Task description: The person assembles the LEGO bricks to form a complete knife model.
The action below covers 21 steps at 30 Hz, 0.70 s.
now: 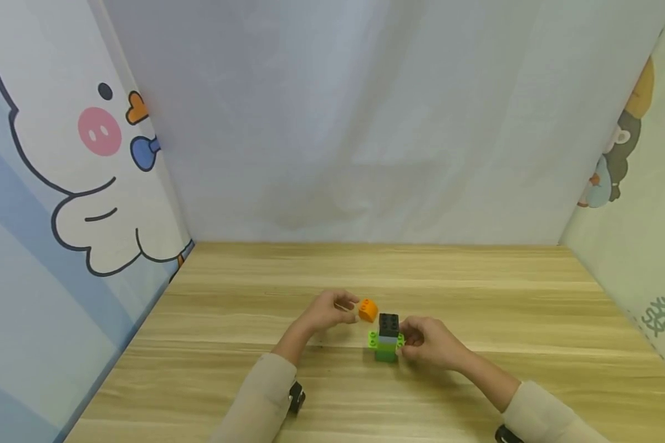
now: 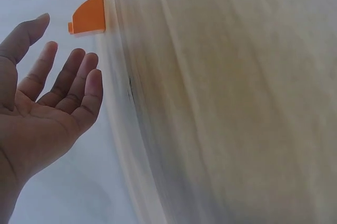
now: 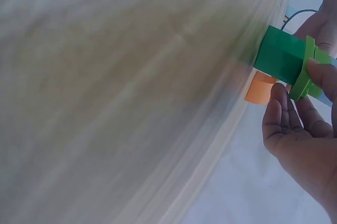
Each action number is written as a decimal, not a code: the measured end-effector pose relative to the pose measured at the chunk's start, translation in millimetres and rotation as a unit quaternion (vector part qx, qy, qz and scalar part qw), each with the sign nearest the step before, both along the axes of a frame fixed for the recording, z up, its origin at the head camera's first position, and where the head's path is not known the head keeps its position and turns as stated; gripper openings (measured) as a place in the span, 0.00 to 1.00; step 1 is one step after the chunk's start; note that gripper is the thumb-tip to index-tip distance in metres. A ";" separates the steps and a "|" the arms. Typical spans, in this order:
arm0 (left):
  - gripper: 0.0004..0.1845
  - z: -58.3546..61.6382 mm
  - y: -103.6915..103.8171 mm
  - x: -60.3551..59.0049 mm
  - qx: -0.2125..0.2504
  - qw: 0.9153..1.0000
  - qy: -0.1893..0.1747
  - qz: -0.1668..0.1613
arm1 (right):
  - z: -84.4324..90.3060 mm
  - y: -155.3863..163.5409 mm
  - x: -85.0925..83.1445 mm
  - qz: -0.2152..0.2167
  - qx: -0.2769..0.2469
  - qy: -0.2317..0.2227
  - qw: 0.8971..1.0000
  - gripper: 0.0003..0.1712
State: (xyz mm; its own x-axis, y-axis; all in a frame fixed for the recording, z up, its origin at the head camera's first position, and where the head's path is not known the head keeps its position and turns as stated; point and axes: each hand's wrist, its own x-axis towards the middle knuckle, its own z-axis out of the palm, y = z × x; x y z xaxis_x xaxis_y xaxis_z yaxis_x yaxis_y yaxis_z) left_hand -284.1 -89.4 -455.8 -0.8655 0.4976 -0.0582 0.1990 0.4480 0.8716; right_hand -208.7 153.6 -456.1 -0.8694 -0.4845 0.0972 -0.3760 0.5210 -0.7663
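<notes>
A small stack of toy building bricks stands upright on the wooden table: a black brick [image 1: 388,323] on top, a thin grey layer under it, a wider lime-green piece [image 1: 373,339] and a dark green brick [image 3: 280,52] at the bottom. My right hand [image 1: 432,343] pinches the right end of the lime-green piece between thumb and fingers. Behind the stack and slightly left lies an orange brick [image 1: 367,311] with a curved side. Left of it is my left hand [image 1: 328,311], palm toward the brick, its fingers loosely bent. A gap separates them in the left wrist view.
Wood-grain tabletop [image 1: 227,344] extends around both hands. A grey-white cloth [image 1: 338,123] hangs along the back edge, with printed cartoon panels [image 1: 44,123] at the left and right sides. Dark wrist cameras [image 1: 296,398] sit at both sleeves.
</notes>
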 end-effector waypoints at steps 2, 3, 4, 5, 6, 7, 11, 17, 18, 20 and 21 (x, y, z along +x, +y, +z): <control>0.21 -1.3 0.3 -1.4 0.006 1.000 0.002 0.002 | -1.4 -0.3 -0.9 0.001 0.003 0.001 1.000 0.18; 0.21 -1.9 0.7 -2.1 0.009 1.000 0.001 0.003 | -2.2 -0.5 -1.4 0.000 0.004 0.002 1.000 0.17; 0.21 -2.4 1.2 -2.5 0.013 1.000 0.000 0.002 | -2.9 -0.7 -1.8 0.000 0.007 0.003 1.000 0.17; 0.21 -2.7 2.5 -2.9 0.016 1.000 -0.002 0.002 | -3.5 -0.6 -2.1 -0.001 0.008 0.001 1.000 0.16; 0.21 -3.2 3.6 -3.3 0.017 1.000 -0.003 0.002 | -3.9 -0.6 -2.5 -0.002 0.009 0.000 1.000 0.16; 0.22 -4.2 4.8 -4.1 0.018 1.000 -0.003 0.002 | -4.6 -0.6 -3.0 -0.003 0.009 -0.002 1.000 0.16; 0.23 -3.7 7.9 -4.0 0.017 1.000 -0.005 -0.002 | -6.0 -1.1 -3.8 -0.002 0.008 -0.009 1.000 0.16; 0.24 -8.0 9.5 -8.8 -0.001 1.000 0.006 -0.006 | -6.2 -1.1 -4.4 0.000 0.009 -0.001 1.000 0.16; 0.24 -8.0 10.0 -9.3 -0.008 1.000 0.009 -0.005 | -6.0 -1.1 -4.6 0.001 0.008 0.000 1.000 0.16; 0.24 -7.8 11.4 -10.6 -0.015 1.000 0.006 -0.004 | -5.9 -0.9 -5.2 0.003 0.004 0.000 1.000 0.17; 0.24 -7.7 12.2 -11.2 -0.019 1.000 0.004 -0.003 | -5.7 -0.9 -5.5 0.004 0.003 -0.001 1.000 0.17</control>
State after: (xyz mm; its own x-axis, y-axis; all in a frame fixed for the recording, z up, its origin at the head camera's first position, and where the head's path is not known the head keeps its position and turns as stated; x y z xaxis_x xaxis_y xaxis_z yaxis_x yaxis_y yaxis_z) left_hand -295.3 -77.3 -463.5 -0.8626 0.5012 -0.0693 0.2098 0.4790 0.8524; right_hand -214.3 152.7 -461.8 -0.8652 -0.4929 0.0926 -0.3792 0.5221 -0.7640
